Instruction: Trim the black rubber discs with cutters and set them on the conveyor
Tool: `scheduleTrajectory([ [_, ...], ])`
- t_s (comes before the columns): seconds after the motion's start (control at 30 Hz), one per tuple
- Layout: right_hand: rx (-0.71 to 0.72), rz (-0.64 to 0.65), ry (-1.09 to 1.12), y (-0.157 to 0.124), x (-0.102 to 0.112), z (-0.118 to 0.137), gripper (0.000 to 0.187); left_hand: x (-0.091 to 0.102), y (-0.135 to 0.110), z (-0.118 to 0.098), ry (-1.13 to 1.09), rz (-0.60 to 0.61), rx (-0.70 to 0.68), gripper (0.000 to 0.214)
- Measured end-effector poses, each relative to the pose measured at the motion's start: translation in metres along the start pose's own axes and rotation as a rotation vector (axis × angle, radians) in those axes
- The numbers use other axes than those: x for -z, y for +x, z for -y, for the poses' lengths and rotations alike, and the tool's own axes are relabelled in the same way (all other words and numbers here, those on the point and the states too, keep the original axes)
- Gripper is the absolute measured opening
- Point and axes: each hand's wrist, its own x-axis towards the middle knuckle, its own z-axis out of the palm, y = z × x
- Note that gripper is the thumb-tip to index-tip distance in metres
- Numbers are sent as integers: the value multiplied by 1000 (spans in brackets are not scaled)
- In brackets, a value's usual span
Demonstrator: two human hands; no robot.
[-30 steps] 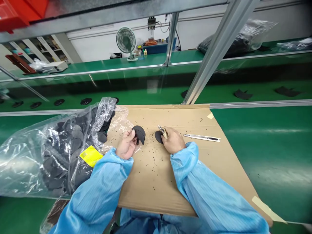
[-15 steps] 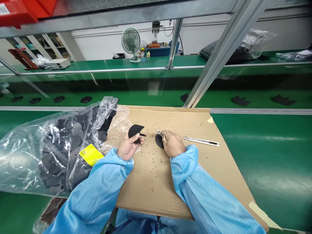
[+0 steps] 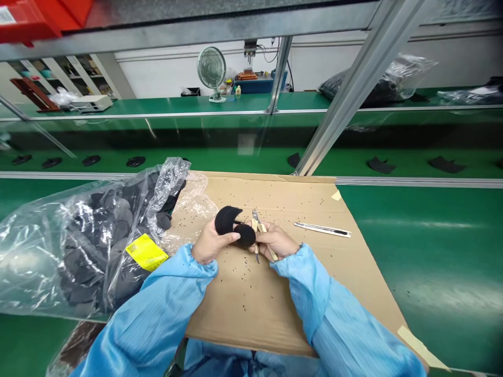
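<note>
**Ana:** Two hands show in the head view. What do they hold?

**Ben:** Her left hand (image 3: pixel 210 243) pinches a curved black pad (image 3: pixel 226 219), with the fingers closed on it. A round black pad (image 3: pixel 245 235) sits between both hands (I cannot tell which one grips it).

**Ana:** And the other?

**Ben:** The right hand (image 3: pixel 276 242) is closed around small snips (image 3: pixel 257 229), right beside that round pad.

**Ana:** What is around them?

**Ben:** Under both hands lies a cardboard sheet (image 3: pixel 271 309) with black crumbs (image 3: pixel 241 269). Left of the left hand is a plastic bag (image 3: pixel 78 246) of dark pads, with a yellow label (image 3: pixel 146 252). Right of the right hand, well apart, lies a thin metal blade (image 3: pixel 322 229).
</note>
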Motion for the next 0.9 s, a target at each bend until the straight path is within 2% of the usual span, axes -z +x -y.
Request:
scheduleTrajectory([
  [0.1, 52, -65, 61, 5, -4, -7, 40, 1, 1, 3, 89, -45, 25, 46],
  [0.17, 160, -148, 21, 7, -5, -11, 39, 3, 2, 5, 87, -102, 26, 41],
  [0.27, 384, -264, -225, 7, -7, -13, 37, 4, 4, 5, 49, -177, -7, 44],
  [0.37, 526, -345, -541, 5, -7, -14, 29, 3, 4, 4, 50, -179, -28, 45],
  [0.43, 556, -365, -663, 4, -6, -14, 23, 2, 3, 4, 61, -125, -42, 45],
  [0.57, 577, -324, -769, 2, -6, -12, 18, 4, 1, 8, 122, -45, -102, 41],
  [0.77, 571, -319, -828, -1, -8, -10, 17, 8, 3, 11, 60, -34, -35, 39],
  [0.9, 564, -340, -773, 1, -9, -12, 23, 7, 2, 8, 39, -55, 1, 36],
])
